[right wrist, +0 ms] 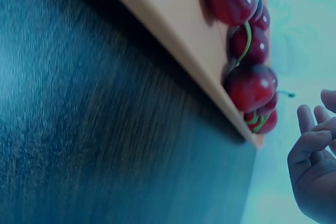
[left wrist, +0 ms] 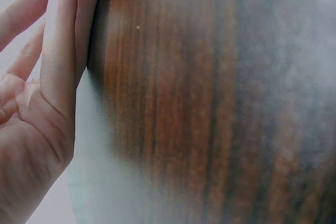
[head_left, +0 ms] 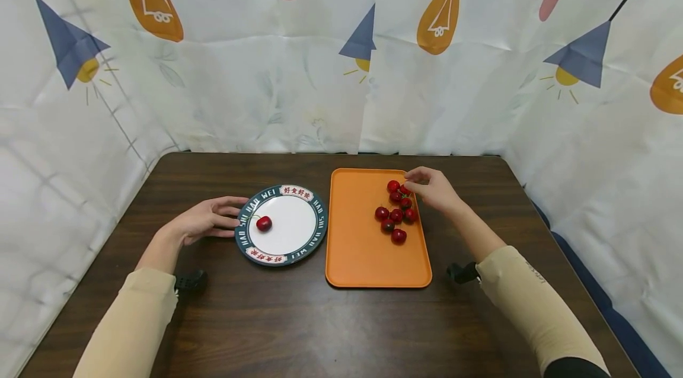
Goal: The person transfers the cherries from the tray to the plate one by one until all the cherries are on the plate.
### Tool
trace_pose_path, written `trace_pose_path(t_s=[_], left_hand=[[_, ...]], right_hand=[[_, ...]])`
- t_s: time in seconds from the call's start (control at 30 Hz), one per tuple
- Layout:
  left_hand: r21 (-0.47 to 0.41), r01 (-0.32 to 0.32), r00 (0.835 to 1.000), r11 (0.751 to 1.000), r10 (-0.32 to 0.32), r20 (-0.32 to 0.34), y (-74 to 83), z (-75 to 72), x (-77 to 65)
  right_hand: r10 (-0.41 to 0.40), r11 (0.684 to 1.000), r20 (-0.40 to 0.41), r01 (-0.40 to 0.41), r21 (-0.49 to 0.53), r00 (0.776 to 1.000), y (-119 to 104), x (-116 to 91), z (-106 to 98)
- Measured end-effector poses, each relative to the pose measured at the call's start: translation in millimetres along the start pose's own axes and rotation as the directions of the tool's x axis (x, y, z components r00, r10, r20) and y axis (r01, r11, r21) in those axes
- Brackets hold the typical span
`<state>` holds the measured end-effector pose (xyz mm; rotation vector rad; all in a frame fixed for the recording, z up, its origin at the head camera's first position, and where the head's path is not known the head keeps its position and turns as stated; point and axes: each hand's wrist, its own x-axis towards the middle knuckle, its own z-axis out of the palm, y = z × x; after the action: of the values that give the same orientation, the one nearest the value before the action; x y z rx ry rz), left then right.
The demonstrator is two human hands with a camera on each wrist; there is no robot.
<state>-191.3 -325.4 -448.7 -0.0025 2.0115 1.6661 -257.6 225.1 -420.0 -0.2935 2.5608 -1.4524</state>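
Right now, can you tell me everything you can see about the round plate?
The round plate has a white middle and a dark teal rim with white capital letters and two white patches of red Chinese characters. It looks like ceramic or plastic; I can't tell which. It lies flat on the wood-grained table, just left of the orange tray. One red cherry sits left of its center, and the left hand seems to touch its left edge.

Left grip (head_left: 209, 219) is outstretched, right grip (head_left: 431, 188) bent.

Red cherries (head_left: 396, 215) on orange tray (head_left: 352, 236)
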Motion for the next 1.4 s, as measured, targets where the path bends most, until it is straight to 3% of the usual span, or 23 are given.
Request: trace_pose_path(t_s=[0.33, 0.57, 0.87, 1.1, 1.4], left_hand=[[-0.005, -0.004, 1.0, 1.0, 0.004, 0.002, -1.3, -0.4, 0.7], [-0.003, -0.001, 1.0, 1.0, 0.001, 0.003, -0.9, -0.3, 0.3], [-0.001, -0.004, 1.0, 1.0, 0.004, 0.008, -0.5, -1.0, 0.1], [0.002, -0.007, 1.0, 1.0, 0.007, 0.009, -0.2, -1.3, 0.6], [-0.003, -0.004, 1.0, 1.0, 0.004, 0.009, -0.2, -1.1, 0.4]], right_hand=[[0.015, 0.997, -0.053, -0.019, -0.079, 0.998, 18, 9, -3], [0.025, 0.991, -0.015, -0.027, -0.134, 1.0, 26, 13, -1], [0.026, 0.981, 0.04, -0.018, -0.193, 0.999, 26, 18, 2], [-0.008, 0.966, 0.036, 0.017, -0.258, 0.999, 25, 21, 6], [-0.024, 0.968, 0.007, 0.025, -0.25, 1.0, 23, 20, 4]])
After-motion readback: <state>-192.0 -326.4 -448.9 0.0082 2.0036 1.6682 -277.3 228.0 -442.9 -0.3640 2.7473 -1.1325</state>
